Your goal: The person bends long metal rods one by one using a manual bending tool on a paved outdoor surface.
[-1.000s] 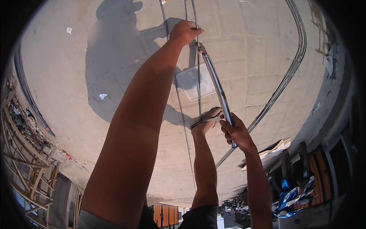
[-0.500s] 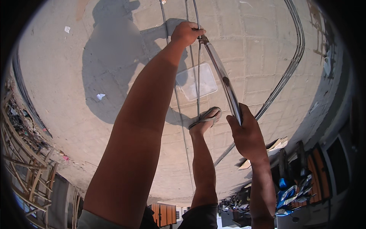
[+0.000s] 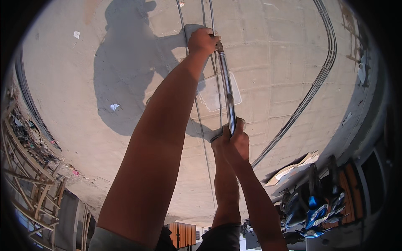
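Note:
My left hand (image 3: 202,41) is closed around a thin metal rod (image 3: 212,16) at the upper middle, by the dark head of a shiny metal pipe (image 3: 226,79). The head sits against the rod; the exact join is hidden by my fingers. My right hand (image 3: 235,143) grips the pipe's near end, which lies almost in line with the rod. Below the head, the rod runs down toward my sandalled foot (image 3: 216,137), mostly hidden behind my right hand. Another long rod (image 3: 198,106) lies on the ground just left of it.
A translucent rectangular sheet or lid (image 3: 209,94) lies under the rods. A bundle of bent rods (image 3: 312,90) curves along the right. Cardboard pieces (image 3: 291,169) and motorbikes (image 3: 316,215) are at lower right. Wooden framing (image 3: 35,188) and rubble (image 3: 31,138) are at left.
My right hand has swung the near end of the pipe left, bringing it close to the rod and over my foot. My left hand keeps its grip, nearly in place.

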Available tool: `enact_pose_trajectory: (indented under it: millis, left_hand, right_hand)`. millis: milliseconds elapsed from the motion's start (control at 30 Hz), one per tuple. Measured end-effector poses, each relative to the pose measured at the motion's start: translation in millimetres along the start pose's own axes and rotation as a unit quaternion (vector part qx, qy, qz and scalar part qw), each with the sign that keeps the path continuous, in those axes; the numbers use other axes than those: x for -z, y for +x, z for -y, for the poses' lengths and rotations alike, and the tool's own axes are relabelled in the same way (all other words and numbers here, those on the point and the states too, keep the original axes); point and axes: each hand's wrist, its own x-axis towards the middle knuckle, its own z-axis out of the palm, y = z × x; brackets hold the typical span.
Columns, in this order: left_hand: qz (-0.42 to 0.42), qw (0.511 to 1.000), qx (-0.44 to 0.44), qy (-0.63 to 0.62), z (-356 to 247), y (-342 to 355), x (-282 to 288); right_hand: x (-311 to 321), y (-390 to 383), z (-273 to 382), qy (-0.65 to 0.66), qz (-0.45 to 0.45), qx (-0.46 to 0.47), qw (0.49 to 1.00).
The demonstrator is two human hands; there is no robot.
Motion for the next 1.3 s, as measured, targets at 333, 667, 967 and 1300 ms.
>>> enact_pose_trajectory:
  millis: [333,667,967,1300]
  left_hand:
    - [-0.018,0.999,-0.033,-0.021,-2,22,9]
    - [0.043,0.999,-0.003,-0.023,-4,36,13]
    - [0.058,0.998,0.025,0.003,-5,44,8]
    - [0.043,0.999,0.002,-0.01,7,43,7]
  right_hand:
    - [33,20,-19,0.042,0.029,0.04,0.998]
    - [124,16,41,-0.005,0.064,0.046,0.997]
    - [124,24,65,0.01,0.05,0.069,0.996]
    - [118,23,64,0.064,0.08,0.059,0.993]
